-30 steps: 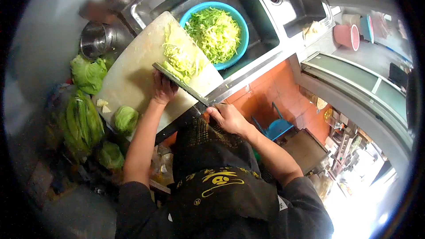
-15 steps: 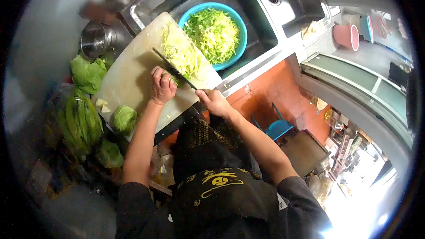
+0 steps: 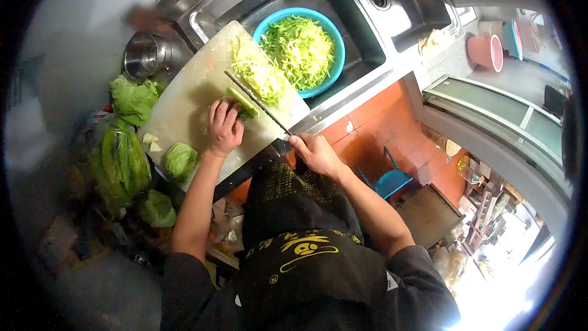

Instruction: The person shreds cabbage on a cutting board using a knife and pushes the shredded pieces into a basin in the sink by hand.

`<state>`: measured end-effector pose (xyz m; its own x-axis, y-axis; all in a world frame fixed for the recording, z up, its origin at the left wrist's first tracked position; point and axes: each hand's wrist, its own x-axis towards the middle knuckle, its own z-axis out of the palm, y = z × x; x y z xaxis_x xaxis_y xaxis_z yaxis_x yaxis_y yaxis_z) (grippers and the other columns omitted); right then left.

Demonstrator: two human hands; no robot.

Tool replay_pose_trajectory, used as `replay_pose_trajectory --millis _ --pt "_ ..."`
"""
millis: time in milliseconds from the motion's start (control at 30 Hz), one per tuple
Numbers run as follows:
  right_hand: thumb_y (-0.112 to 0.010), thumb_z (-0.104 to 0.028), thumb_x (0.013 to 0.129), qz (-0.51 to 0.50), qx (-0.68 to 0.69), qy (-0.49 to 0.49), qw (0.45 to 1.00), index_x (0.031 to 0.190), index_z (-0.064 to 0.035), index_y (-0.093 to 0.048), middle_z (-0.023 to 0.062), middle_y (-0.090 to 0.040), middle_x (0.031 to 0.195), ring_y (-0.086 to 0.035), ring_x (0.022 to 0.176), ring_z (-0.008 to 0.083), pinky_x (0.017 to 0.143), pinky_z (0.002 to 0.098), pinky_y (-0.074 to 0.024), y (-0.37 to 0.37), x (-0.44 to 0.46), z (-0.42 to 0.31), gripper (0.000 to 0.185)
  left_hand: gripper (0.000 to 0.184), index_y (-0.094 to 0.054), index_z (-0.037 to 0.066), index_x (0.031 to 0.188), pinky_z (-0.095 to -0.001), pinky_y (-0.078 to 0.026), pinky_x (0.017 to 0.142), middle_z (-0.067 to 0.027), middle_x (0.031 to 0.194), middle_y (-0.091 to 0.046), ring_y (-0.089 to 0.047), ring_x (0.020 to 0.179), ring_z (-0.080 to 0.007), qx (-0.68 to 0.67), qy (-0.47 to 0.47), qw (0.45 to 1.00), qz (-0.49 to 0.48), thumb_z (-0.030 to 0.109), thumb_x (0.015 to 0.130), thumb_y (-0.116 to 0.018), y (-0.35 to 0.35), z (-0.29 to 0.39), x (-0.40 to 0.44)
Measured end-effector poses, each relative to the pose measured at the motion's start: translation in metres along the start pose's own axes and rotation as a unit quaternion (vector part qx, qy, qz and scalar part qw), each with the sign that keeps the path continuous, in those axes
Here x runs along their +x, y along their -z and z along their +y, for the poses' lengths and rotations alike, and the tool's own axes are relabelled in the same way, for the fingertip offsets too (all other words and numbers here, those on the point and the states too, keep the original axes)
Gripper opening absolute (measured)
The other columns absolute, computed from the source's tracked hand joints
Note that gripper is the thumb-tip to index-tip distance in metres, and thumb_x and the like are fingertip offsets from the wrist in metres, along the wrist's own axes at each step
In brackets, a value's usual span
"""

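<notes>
My left hand [image 3: 225,127] rests on the white cutting board [image 3: 184,95], its bent fingers on a piece of green cabbage [image 3: 244,103]. My right hand [image 3: 315,152] is wrapped round the handle of a knife [image 3: 257,102], whose blade stands between the cabbage piece and a pile of shredded cabbage [image 3: 263,79]. A blue basket [image 3: 339,55] heaped with shreds sits in the sink beside the board. Half a cabbage [image 3: 180,160] lies at the board's lower left corner, with small pale pieces [image 3: 152,141] near it.
A metal pot [image 3: 141,55] stands left of the board. Below it are a leafy cabbage [image 3: 133,99] and bagged green vegetables [image 3: 122,162]. Beyond the basket is a second sink basin [image 3: 401,12]. A blue chair [image 3: 392,182] stands on the red tiled floor [image 3: 373,125].
The knife has come away from the cabbage piece, leaving a gap between them. My left hand's fingers have spread somewhat over the piece. The whole view has shifted slightly.
</notes>
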<state>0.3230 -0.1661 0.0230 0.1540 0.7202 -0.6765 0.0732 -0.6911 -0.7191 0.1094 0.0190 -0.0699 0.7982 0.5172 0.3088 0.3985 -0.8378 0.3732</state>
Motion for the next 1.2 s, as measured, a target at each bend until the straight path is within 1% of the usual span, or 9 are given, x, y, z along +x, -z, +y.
replay_pose_trajectory --millis 167,267,333,567,733,800,933,1067,1200 --pt "-0.05 -0.04 0.103 0.038 -0.11 0.112 0.987 0.086 -0.0042 -0.067 0.0196 -0.062 0.075 -0.062 0.072 0.0374 0.07 0.044 -0.0489 -0.007 -0.015 0.023 0.044 0.034 -0.064 -0.001 0.113 -0.0506 -0.047 0.096 -0.0211 0.123 -0.058 -0.055 0.114 -0.0425 -0.032 0.041 0.998 -0.021 0.01 0.081 -0.063 0.015 0.007 0.008" --pt "-0.051 -0.041 0.103 -0.002 -0.127 0.046 0.991 0.089 -0.0031 -0.068 0.0231 -0.063 0.079 -0.063 0.077 0.0407 0.072 0.0454 -0.0496 -0.005 -0.028 0.005 0.044 0.034 -0.064 0.0 0.113 -0.05 -0.049 0.092 -0.0219 0.122 -0.059 -0.057 0.112 -0.044 -0.044 0.087 0.994 -0.049 0.008 0.08 -0.066 0.027 0.017 0.018" --pt "-0.051 -0.041 0.102 -0.003 -0.131 0.048 0.99 0.089 -0.0011 -0.067 0.0239 -0.062 0.079 -0.063 0.077 0.0411 0.072 0.0452 -0.0499 -0.007 -0.03 0.004 0.045 0.038 -0.063 0.0 0.116 -0.05 -0.051 0.089 -0.0236 0.12 -0.059 -0.057 0.111 -0.0449 0.002 0.097 0.987 -0.129 0.008 0.079 -0.067 0.031 0.019 0.02" --pt "-0.049 -0.041 0.103 0.013 -0.107 0.043 0.993 0.085 -0.0001 -0.065 0.021 -0.061 0.073 -0.062 0.072 0.0374 0.069 0.0446 -0.0488 -0.018 -0.02 0.021 0.048 0.04 -0.061 -0.001 0.117 -0.0513 -0.051 0.091 -0.0236 0.119 -0.059 -0.057 0.11 -0.0447 -0.023 0.082 0.991 -0.101 0.006 0.078 -0.067 0.022 0.012 0.018" --pt "-0.046 -0.042 0.105 -0.004 -0.081 0.048 0.996 0.081 -0.001 -0.063 0.0147 -0.06 0.065 -0.061 0.066 0.031 0.067 0.0417 -0.0486 -0.018 0.001 0.016 0.051 0.039 -0.06 -0.001 0.116 -0.0495 -0.048 0.096 -0.0234 0.123 -0.056 -0.053 0.116 -0.0442 0.02 0.09 0.984 -0.155 0.004 0.079 -0.066 0.015 0.007 0.015" --pt "-0.047 -0.049 0.102 -0.056 -0.033 -0.012 0.998 0.09 0.0052 -0.067 0.031 -0.065 0.082 -0.064 0.086 0.0476 0.077 0.0511 -0.0503 -0.019 0.014 0.015 0.059 0.037 -0.06 -0.001 0.115 -0.0494 -0.048 0.097 -0.0229 0.123 -0.055 -0.053 0.117 -0.0435 -0.003 0.088 0.986 -0.145 0.004 0.08 -0.066 0.016 0.005 0.012" --pt "-0.047 -0.051 0.101 -0.036 -0.053 -0.033 0.997 0.088 0.0054 -0.066 0.0309 -0.065 0.082 -0.063 0.086 0.0486 0.078 0.0519 -0.0496 -0.032 0.041 0.015 0.061 0.032 -0.06 -0.001 0.113 -0.0495 -0.047 0.097 -0.0212 0.122 -0.054 -0.053 0.117 -0.0424 -0.024 0.062 0.994 -0.09 0.005 0.082 -0.067 0.006 0.002 0.004" --pt "-0.046 -0.052 0.101 0.019 -0.075 0.027 0.997 0.086 0.0047 -0.064 0.0308 -0.064 0.081 -0.063 0.084 0.0491 0.077 0.0522 -0.0494 -0.046 0.061 0.022 0.061 0.032 -0.061 0.001 0.113 -0.0498 -0.048 0.095 -0.0207 0.12 -0.054 -0.053 0.115 -0.0427 0.004 0.032 0.996 -0.085 0.009 0.083 -0.069 0.014 0.004 0.009" --pt "-0.049 -0.049 0.101 -0.031 0.017 -0.042 0.999 0.087 0.0035 -0.064 0.028 -0.064 0.078 -0.065 0.077 0.0453 0.071 0.05 -0.0506 -0.019 0.034 0.0 0.057 0.033 -0.062 0.002 0.114 -0.0521 -0.047 0.095 -0.0222 0.12 -0.054 -0.054 0.114 -0.0434 0.021 0.057 0.992 -0.11 0.011 0.083 -0.069 0.008 0.001 -0.001"
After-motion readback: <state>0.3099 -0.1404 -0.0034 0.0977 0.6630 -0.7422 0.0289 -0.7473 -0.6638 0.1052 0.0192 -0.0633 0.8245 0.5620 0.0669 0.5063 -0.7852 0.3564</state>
